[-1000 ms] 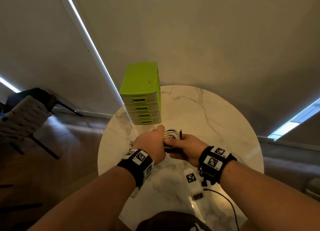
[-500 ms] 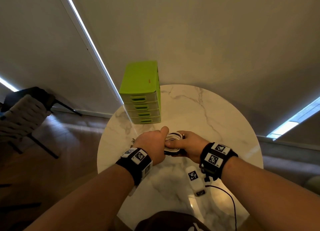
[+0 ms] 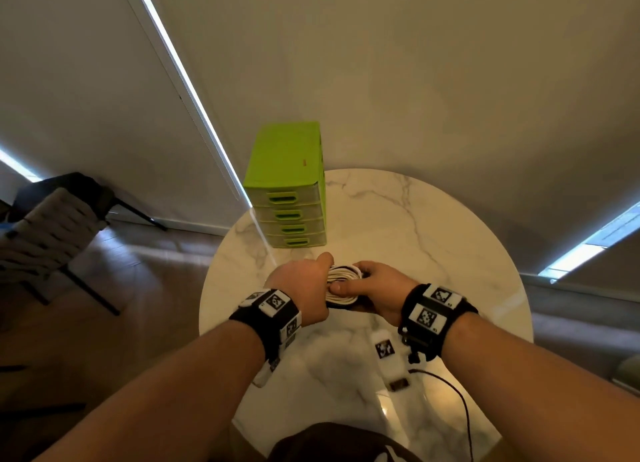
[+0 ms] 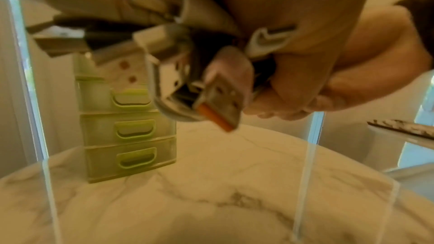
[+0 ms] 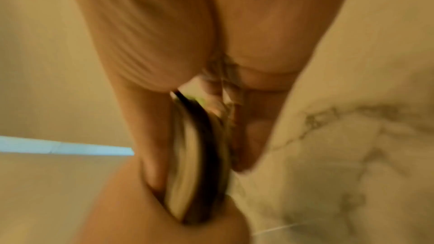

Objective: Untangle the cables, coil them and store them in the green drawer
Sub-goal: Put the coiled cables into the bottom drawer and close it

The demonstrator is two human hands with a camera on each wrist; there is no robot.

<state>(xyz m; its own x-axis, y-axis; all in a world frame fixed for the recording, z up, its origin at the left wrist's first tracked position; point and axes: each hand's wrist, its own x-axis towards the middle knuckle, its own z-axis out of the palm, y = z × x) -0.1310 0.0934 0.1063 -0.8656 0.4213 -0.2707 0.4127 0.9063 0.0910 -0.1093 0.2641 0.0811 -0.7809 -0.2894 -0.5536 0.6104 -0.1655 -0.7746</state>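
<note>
A flat coil of white and black cables is held above the marble table between both hands. My left hand grips its left side, thumb on top. My right hand pinches its right side, with the thumb laid across the coil. In the left wrist view, cable plugs, one with an orange tip, stick out of the left hand's grip. The right wrist view shows the coil edge-on between thumb and fingers. The green drawer unit stands at the back left of the table, all its drawers closed.
The round marble table has bare surface to the right of the hands. A white tagged device with a thin black cord lies near the front edge. A chair stands on the floor at left.
The loose black plug end that stuck up from the coil has been folded in. The right thumb now lies across a flatter, tighter coil. Both hands stayed in place.
</note>
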